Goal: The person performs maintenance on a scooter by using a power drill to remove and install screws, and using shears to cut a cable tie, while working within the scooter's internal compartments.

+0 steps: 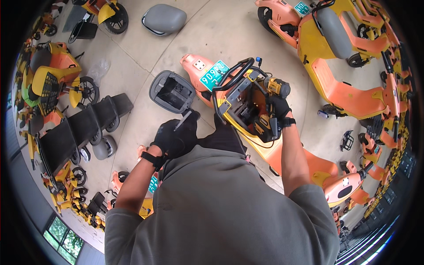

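1. Since both forearms come up from the lower edge, start there: left hand (173, 138), black-gloved, is clenched around a thin grey tool (183, 120), probably a bit or small driver, hard to tell at this size. Its long axis tilts up and to the right, tip toward the flipped-up seat (171, 91).
2. Right hand (278, 108), also gloved, grasps a yellow-and-black cordless drill (270, 102) by the handle, battery end down, chuck end pointing left into the open compartment (247, 106).
3. The compartment sits just left of the drill, under the black rear grab rail (229, 81) of the orange-and-yellow scooter (282, 150). The right hand is clearly nearer to it; the left hand sits apart, on its left.
4. Beyond the rail: scooter tail with a green plate (213, 75).
5. Farther off: a loose grey seat (164, 19) on the concrete floor (221, 35), rows of parked scooters (344, 57) either side.
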A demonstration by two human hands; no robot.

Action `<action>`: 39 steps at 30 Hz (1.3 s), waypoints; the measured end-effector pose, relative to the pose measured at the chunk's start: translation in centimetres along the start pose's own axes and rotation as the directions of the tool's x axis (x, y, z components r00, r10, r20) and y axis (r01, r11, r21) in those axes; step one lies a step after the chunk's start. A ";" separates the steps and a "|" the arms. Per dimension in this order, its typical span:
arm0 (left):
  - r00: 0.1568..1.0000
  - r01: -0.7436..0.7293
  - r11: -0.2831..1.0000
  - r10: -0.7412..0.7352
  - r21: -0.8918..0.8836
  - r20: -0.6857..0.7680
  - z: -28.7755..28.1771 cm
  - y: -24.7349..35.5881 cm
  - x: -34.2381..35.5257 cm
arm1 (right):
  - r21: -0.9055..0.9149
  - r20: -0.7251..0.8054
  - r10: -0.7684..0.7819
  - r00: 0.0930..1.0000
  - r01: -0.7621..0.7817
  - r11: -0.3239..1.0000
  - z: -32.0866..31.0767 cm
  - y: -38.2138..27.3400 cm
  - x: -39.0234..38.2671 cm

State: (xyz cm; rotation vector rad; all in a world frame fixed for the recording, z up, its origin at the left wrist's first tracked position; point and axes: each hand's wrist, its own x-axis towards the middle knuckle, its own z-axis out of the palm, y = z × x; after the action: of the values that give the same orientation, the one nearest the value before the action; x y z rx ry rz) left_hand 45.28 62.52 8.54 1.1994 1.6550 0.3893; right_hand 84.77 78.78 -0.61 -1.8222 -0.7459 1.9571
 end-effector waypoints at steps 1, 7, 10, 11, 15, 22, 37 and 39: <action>0.990 -0.130 0.986 0.124 0.100 0.065 0.7 2.7 0.7 | 0.041 0.003 -0.019 1.000 0.019 0.999 0.1 0.1 -0.8; 0.891 -0.409 0.911 0.388 0.047 0.235 8.6 7.2 8.8 | 0.208 -0.115 -0.148 0.982 0.170 0.963 -1.9 3.8 -4.6; 0.876 -0.452 0.891 0.436 0.041 0.205 12.3 8.7 11.7 | 0.333 -0.177 -0.144 0.974 0.197 0.922 -3.2 7.5 -5.2; 0.870 -0.445 0.894 0.416 0.059 0.263 12.9 9.0 12.3 | 0.362 -0.169 -0.132 0.977 0.186 0.913 -3.4 8.2 -5.8; 0.833 -0.499 0.864 0.457 0.066 0.313 13.3 8.6 12.2 | 0.361 -0.191 -0.110 0.975 0.174 0.916 -1.4 6.3 -7.1; 0.956 -0.227 0.972 0.234 -0.058 0.176 5.8 11.7 8.0 | 0.168 -0.066 -0.188 0.980 0.197 0.966 0.4 4.7 -1.2; 0.890 0.446 0.862 -0.400 0.242 -0.217 3.2 -26.4 -9.2 | -0.427 0.001 0.104 0.995 -0.094 0.899 2.7 -4.0 2.5; 0.845 0.513 0.858 -0.509 -0.023 -0.163 3.3 -24.0 -10.8 | -0.479 -0.004 0.106 0.994 -0.095 0.873 2.5 -4.3 3.2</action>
State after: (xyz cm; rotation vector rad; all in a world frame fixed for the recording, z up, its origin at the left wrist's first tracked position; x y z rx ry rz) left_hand 35.53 41.54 -4.52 0.7047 2.0468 0.1317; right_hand 81.57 83.78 -0.55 -2.1531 -1.2592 1.9830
